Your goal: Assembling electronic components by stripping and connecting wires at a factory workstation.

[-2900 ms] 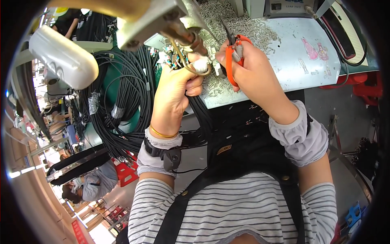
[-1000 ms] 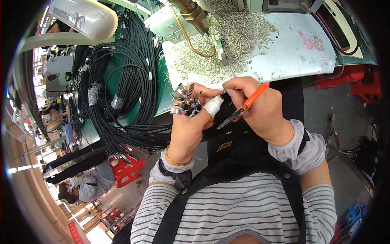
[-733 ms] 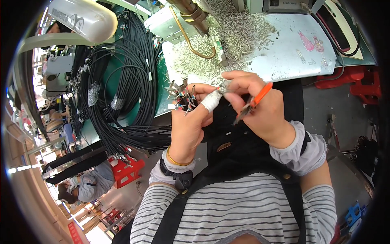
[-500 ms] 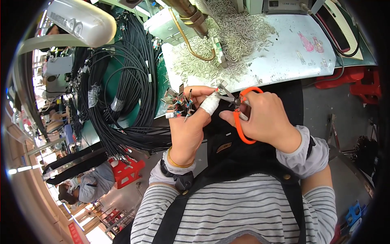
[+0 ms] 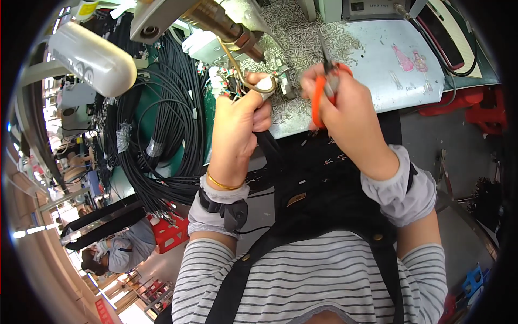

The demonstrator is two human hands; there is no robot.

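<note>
My left hand (image 5: 240, 116) is closed round a bunch of black cables with small metal connectors (image 5: 220, 81) at their ends. Its thumb, wrapped in white tape, and its index finger reach beside a curved brass tube (image 5: 229, 54) under the machine's head, close to a small metal fixture (image 5: 285, 81). In my right hand (image 5: 348, 110) are orange-handled snips (image 5: 319, 102), gripped in the palm with the dark blades pointing away over the worktop. The right fingertips are slightly blurred. Whether a cable end sits in the fixture, I cannot tell.
Loose small metal pins (image 5: 307, 40) cover much of the white worktop (image 5: 372, 65). Coiled black cables (image 5: 167, 113) lie on the green bench at left. A white cylinder (image 5: 94, 59) and the machine's head (image 5: 237, 35) overhang. Small scraps lie on my black apron (image 5: 329, 200). Another person sits at far left.
Both hands have moved forward from above my lap to the worktop. The left hand brought the cables under the machine's head. The snips have swung round from the cable end to point away.
</note>
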